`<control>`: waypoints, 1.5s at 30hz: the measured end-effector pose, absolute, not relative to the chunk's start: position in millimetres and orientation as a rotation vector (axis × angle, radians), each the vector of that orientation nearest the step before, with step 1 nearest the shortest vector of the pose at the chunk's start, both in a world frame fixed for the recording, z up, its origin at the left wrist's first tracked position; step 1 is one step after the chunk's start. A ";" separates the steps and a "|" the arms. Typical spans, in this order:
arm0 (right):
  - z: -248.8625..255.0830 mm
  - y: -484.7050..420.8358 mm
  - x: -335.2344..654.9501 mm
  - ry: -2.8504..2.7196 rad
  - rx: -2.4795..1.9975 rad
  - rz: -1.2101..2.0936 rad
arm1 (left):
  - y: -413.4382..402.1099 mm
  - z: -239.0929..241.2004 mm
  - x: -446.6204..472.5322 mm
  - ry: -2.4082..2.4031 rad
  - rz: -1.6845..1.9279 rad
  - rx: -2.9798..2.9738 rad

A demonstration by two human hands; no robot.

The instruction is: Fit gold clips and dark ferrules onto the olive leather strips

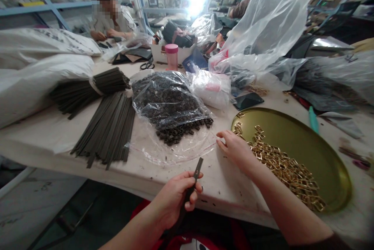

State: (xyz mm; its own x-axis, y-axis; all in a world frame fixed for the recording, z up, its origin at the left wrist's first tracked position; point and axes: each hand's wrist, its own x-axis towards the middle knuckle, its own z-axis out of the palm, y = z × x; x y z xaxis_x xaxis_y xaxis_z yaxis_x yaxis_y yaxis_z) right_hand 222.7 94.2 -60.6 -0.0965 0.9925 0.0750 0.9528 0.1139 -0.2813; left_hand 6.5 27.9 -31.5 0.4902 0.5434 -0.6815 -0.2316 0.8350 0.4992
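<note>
My left hand (182, 195) is closed around a dark strap (199, 165), near the front table edge. The strap's end sticks up past the thumb, with a small light mark on it. My right hand (235, 150) is over the table between the plastic bag and the tray, thumb and forefinger slightly apart, with nothing visible between them. Small dark loops (172, 135) spill from the mouth of a clear plastic bag (168, 94) left of that hand. Gold metal buckles (280, 164) lie heaped on a round gold tray (327, 156), partly behind my right forearm.
Loose dark strips (106, 129) and a tied bundle of strips (93, 84) lie at left beside white sacks (43, 78). Behind are a pink-lidded jar (171, 57), scissors (147, 64) and a phone (248, 101). A co-worker (112, 20) sits across the table.
</note>
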 end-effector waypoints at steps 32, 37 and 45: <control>-72.2 35.9 181.8 -1.518 -1.686 0.792 | 24.5 -28.1 4.8 0.836 0.501 0.378; -84.3 25.2 175.3 -1.442 -1.617 0.818 | 24.3 -29.3 7.4 0.839 0.489 0.371; -87.4 22.5 175.7 -1.483 -1.597 0.748 | 27.6 -34.0 11.6 0.820 0.442 0.405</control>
State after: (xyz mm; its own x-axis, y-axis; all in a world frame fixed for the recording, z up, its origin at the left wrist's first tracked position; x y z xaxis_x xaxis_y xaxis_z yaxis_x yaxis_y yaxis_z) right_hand 175.7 22.5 -87.4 0.1330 0.9858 0.1026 0.5035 0.0219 -0.8637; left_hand 11.6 27.6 -34.0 0.6025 0.5219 -0.6039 -0.2174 0.8353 0.5050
